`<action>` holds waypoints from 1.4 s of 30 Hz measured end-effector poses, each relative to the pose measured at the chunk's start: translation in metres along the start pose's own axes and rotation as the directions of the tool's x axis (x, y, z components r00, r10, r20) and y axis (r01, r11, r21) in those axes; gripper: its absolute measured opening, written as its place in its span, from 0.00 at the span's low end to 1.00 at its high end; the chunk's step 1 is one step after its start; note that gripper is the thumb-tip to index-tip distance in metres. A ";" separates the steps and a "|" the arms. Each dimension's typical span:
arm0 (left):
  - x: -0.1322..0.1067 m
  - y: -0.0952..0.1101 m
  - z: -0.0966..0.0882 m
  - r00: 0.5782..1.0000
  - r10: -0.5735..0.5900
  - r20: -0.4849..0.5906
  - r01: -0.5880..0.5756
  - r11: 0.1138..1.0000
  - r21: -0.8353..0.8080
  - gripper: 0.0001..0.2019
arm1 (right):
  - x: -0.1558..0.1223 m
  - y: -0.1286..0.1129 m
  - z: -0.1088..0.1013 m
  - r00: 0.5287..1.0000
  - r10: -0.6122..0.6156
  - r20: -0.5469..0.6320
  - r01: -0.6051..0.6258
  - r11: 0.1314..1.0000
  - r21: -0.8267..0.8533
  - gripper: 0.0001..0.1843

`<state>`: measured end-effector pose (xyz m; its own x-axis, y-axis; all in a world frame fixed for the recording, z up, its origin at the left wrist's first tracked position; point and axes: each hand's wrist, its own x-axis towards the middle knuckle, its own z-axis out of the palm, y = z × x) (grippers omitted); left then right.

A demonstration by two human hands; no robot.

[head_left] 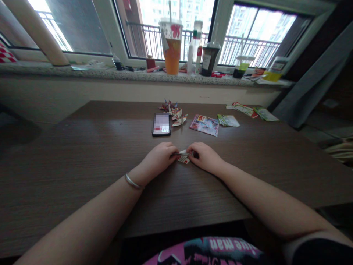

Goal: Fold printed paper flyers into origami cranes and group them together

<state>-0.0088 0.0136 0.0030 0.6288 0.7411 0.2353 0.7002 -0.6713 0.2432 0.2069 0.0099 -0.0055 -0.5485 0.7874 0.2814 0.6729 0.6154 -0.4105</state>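
Observation:
A small folded piece of printed paper [183, 156] lies low over the dark wooden table [82, 154], pinched from both sides. My left hand [158, 158], with a silver bangle on its wrist, closes its fingers on the paper's left end. My right hand [204, 156] closes on the right end. Most of the paper is hidden between my fingers.
Beyond my hands lie a phone [161, 124], a small heap of folded paper figures [174, 112], and printed paper squares [204, 124] with further stacks [228, 120] to the right. Drink cups [171, 46] and bottles [195, 48] stand on the stone windowsill.

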 end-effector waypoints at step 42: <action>-0.005 0.005 -0.007 0.995 -0.096 0.030 0.090 0.981 0.171 0.08 | -0.005 -0.013 -0.015 0.982 0.162 0.099 -0.117 0.927 -0.356 0.03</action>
<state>-0.0109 0.0061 0.0095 0.5681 0.8024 0.1828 0.8014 -0.5899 0.0989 0.2082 -0.0012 0.0111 -0.4789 0.8691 0.1236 0.8647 0.4913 -0.1043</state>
